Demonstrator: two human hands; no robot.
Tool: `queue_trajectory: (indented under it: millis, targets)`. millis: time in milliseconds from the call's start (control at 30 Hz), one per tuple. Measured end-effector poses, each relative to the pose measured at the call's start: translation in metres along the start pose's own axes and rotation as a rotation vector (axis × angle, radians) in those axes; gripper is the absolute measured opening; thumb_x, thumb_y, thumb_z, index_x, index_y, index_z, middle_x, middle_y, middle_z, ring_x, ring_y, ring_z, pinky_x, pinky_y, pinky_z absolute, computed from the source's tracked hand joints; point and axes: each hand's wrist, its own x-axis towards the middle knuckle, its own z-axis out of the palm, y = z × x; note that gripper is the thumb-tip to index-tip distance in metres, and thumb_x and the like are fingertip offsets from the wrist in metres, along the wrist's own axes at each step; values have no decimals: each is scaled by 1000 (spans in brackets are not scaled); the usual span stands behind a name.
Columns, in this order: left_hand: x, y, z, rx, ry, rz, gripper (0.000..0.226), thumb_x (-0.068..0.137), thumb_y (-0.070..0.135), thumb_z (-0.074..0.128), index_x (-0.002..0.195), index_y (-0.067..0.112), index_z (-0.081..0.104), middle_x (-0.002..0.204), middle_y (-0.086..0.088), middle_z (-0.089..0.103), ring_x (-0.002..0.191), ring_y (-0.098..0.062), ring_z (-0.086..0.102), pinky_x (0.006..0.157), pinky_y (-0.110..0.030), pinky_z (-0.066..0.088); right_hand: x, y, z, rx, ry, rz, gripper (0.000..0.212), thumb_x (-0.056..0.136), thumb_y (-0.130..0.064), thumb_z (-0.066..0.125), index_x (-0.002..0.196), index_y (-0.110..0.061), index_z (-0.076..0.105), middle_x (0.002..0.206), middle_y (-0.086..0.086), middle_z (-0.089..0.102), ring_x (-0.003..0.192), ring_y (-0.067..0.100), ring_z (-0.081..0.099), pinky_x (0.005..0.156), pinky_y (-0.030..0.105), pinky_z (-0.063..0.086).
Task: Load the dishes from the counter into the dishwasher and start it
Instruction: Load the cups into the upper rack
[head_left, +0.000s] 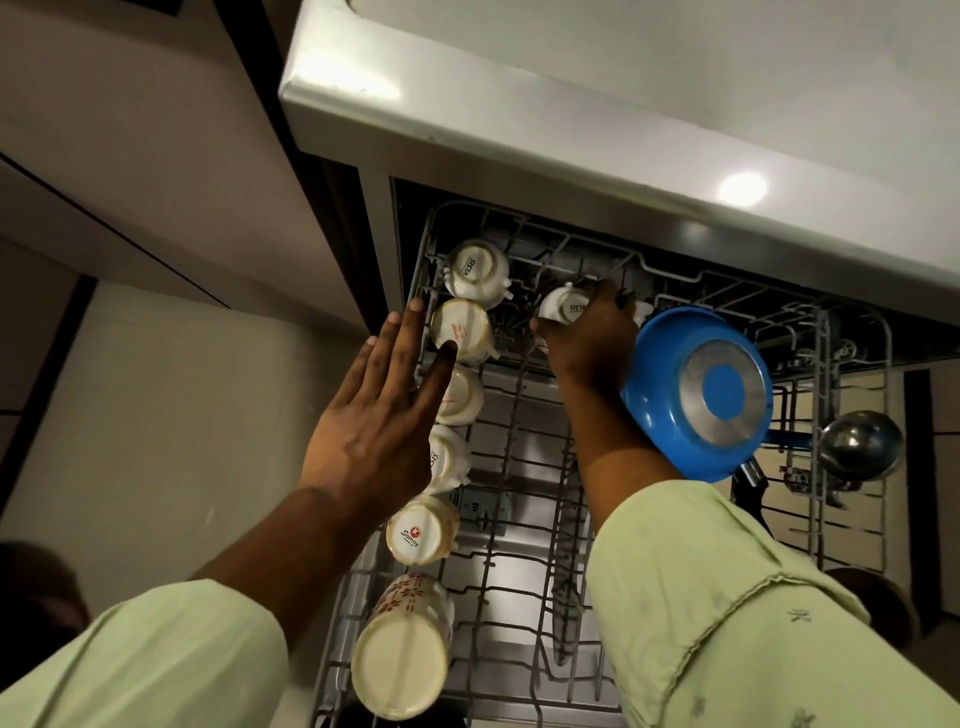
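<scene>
Gripping small white ceramic cup (563, 310) in right hand (589, 340), centre frame, keeping left hand (379, 410) flat, fingers straight. Could knock round blue pan (698, 392) just beside that wrist when pulling back.

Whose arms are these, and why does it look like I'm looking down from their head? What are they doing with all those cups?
The camera sits on a person's head, so you see what they see: their own two arms in pale green sleeves, reaching down. Below them is a dishwasher's grey wire rack, pulled out from under a pale countertop. The right hand grips a small white cup at the back of the rack. The left hand is flat and open beside a row of cream and white cups, all upside down. A round blue pan lies upside down on the right, next to a shiny steel ladle.
</scene>
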Motion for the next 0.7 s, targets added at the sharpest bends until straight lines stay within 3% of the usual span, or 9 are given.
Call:
queue_trajectory:
  millis: [167, 333, 467, 600, 700]
  targets:
    - [0, 0, 2, 12, -2, -5, 110, 61, 13, 78, 155, 13, 21, 162, -25, 0, 151, -38, 5, 118, -47, 8, -4, 6, 2, 77, 42, -24, 75, 66, -26, 89, 130, -10, 53, 129, 19, 51, 111, 38, 57, 92, 44, 50]
    - [-1, 1, 1, -1, -39, -21, 113, 65, 14, 79, 157, 15, 13, 163, -22, -7, 151, -36, 0, 119, -46, 8, -22, 12, 4, 85, 76, 10, 88, 72, -19, 84, 145, -11, 36, 137, 20, 44, 121, 40, 51, 94, 47, 49]
    - [-1, 1, 2, 13, -49, -27, 114, 66, 16, 82, 157, 16, 12, 163, -21, -9, 151, -36, 1, 119, -46, 8, -52, 16, 3, 66, 111, -26, 78, 81, -21, 76, 146, -8, 33, 140, 21, 43, 127, 40, 46, 95, 51, 49]
    - [-2, 3, -2, 11, -44, -48, 104, 73, 12, 75, 158, 19, 16, 161, -16, -17, 148, -30, -6, 118, -43, 4, -77, 24, -2, -73, -30, -107, 72, 86, -24, 68, 147, -9, 33, 145, 19, 40, 135, 37, 38, 105, 49, 42]
    - [-2, 5, -8, 28, -87, -55, 101, 82, 13, 66, 159, 23, 1, 158, -14, -29, 147, -29, -18, 118, -39, -6, -91, 28, -11, -159, -138, -124, 68, 91, -30, 64, 147, -9, 33, 153, 14, 33, 143, 32, 25, 115, 43, 29]
